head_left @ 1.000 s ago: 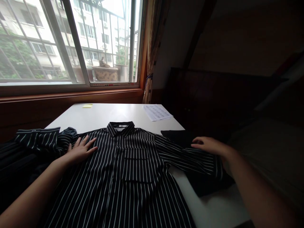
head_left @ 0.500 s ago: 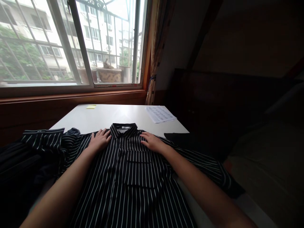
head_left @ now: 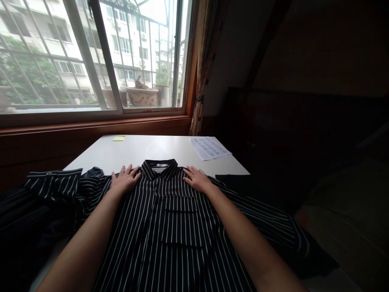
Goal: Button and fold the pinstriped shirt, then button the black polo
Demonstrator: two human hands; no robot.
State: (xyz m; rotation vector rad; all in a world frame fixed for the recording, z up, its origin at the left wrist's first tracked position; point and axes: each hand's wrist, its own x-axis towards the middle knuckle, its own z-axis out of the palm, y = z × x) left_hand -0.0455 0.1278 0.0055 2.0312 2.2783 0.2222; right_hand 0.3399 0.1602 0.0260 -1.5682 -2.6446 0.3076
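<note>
A black shirt with white stripes (head_left: 158,227) lies front side up on the white table (head_left: 152,147), its collar toward the window and its sleeves out to both sides. My left hand (head_left: 124,180) rests flat on the shoulder left of the collar, fingers spread. On the other shoulder lies my right hand (head_left: 197,178), also flat with its fingers apart. Neither hand grips the cloth. A chest pocket with a flap shows below the collar, right of the button front. The shirt's lower hem is out of view.
Dark clothes (head_left: 21,219) are heaped at the left. Printed sheets (head_left: 209,148) lie at the table's far right, and a yellow sticky note (head_left: 118,138) at the far left. Behind the table are a barred window (head_left: 142,61) and a tied curtain (head_left: 197,115). The right side is very dark.
My left hand's fingers are spread a little wider, and both hands remain on the shirt's shoulders. The whole view has shifted slightly.
</note>
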